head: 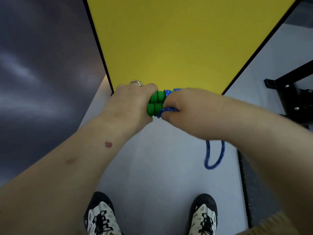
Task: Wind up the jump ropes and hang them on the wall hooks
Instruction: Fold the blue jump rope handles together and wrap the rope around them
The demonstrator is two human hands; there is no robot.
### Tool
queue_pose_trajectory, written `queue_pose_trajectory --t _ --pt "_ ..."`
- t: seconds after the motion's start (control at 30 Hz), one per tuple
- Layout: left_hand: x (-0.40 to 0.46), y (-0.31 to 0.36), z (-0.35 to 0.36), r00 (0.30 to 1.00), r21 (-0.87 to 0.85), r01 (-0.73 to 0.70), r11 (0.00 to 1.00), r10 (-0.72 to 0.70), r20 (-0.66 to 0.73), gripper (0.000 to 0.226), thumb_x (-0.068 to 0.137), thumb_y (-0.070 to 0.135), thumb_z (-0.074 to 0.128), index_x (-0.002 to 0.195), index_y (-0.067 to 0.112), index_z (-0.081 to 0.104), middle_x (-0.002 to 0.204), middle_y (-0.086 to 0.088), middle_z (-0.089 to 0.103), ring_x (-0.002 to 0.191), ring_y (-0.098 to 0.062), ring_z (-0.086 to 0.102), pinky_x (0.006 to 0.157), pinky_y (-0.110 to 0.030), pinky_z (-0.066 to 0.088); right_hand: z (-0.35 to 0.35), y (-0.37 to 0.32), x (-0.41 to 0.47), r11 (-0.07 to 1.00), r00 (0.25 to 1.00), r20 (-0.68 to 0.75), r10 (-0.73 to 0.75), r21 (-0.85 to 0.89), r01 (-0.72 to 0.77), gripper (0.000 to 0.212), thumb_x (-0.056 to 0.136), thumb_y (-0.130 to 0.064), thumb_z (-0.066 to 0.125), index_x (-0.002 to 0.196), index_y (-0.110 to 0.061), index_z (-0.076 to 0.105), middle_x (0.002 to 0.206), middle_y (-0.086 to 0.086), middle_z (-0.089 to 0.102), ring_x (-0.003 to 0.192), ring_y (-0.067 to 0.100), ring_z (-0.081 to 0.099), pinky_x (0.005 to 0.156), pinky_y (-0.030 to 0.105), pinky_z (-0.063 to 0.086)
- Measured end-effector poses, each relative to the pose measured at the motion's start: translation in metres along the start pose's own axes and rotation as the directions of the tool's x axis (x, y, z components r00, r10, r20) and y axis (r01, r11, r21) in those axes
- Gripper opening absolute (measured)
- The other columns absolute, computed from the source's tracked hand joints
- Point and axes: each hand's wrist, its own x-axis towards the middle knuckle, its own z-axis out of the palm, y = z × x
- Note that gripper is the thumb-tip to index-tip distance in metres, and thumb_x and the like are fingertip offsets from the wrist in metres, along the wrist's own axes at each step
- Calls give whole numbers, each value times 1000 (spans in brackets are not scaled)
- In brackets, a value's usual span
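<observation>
Two green jump rope handles (155,103) lie side by side in front of me, gripped by my left hand (131,102), which wears a ring. My right hand (183,107) is curled around the blue rope (166,110) right beside the handles, where blue turns are wrapped around them. A loop of the same blue rope (214,155) hangs below my right forearm, above the floor. No wall hooks are in view.
A yellow panel with a black edge (177,39) stands straight ahead. A dark grey wall (42,65) is on the left. A black metal frame (294,97) stands at the right on the pale floor (160,167). My two shoes are at the bottom.
</observation>
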Motion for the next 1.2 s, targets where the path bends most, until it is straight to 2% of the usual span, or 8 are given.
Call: queue_pose_trajectory --t 0.33,0.5,0.6,0.7,0.8,0.97,1.07,1.2 --pt "-2 11 -5 983 -25 -112 993 114 147 63 74 8 67 118 33 30 83 4 47 78 -20 49 58 -42 52 -44 25 35 994 970 -219 -104 9 109 17 79 -41 82 91 -31 75 80 -12 64 75 7 59 60 25 45" --pt "-7 8 -25 964 -265 -24 964 93 250 85 68 9 71 130 44 25 98 6 57 73 -21 62 55 -49 56 -30 52 56 988 964 -264 -29 141 68 19 80 -47 80 91 -32 78 70 -7 58 53 0 49 44 11 35" --pt "-9 5 -33 942 -414 40 910 104 320 83 65 15 74 128 48 32 100 13 57 69 -25 67 52 -47 57 -24 64 54 932 981 -191 16 358 55 16 82 -42 80 87 -27 79 70 -8 69 54 -6 55 57 15 46" --pt "-5 1 -34 939 -650 114 751 132 317 74 64 18 74 125 44 42 96 7 63 65 -24 61 55 -41 48 -15 73 45 861 997 -74 35 509 7 20 89 -23 75 74 -14 66 51 -4 60 46 6 54 53 23 45" --pt "-1 3 -30 961 -809 208 550 41 274 72 64 33 82 126 39 47 99 3 66 76 -15 61 64 -37 46 3 70 45 782 991 -110 82 623 5 30 84 -51 73 78 -22 75 67 9 43 54 20 40 49 28 36" --pt "5 14 -15 942 -879 311 361 1 334 71 72 41 73 136 19 50 118 -2 68 114 -18 67 100 -41 53 40 44 43 816 961 -229 156 578 5 35 99 -44 53 86 -19 72 62 12 58 40 8 35 46 22 31" --pt "4 20 -10 941 -889 337 311 -87 327 57 75 37 68 125 11 58 106 -6 67 100 -22 68 97 -46 57 54 28 34 863 952 -269 145 505 11 33 103 -30 46 86 -8 63 57 0 49 41 8 35 40 17 26" --pt "4 22 -5 919 -908 363 209 -239 312 49 89 30 76 126 14 48 114 -3 64 103 -22 71 86 -42 62 57 22 27 605 959 -157 238 796 -20 25 95 -12 42 86 -13 66 63 0 55 57 16 49 53 28 45"
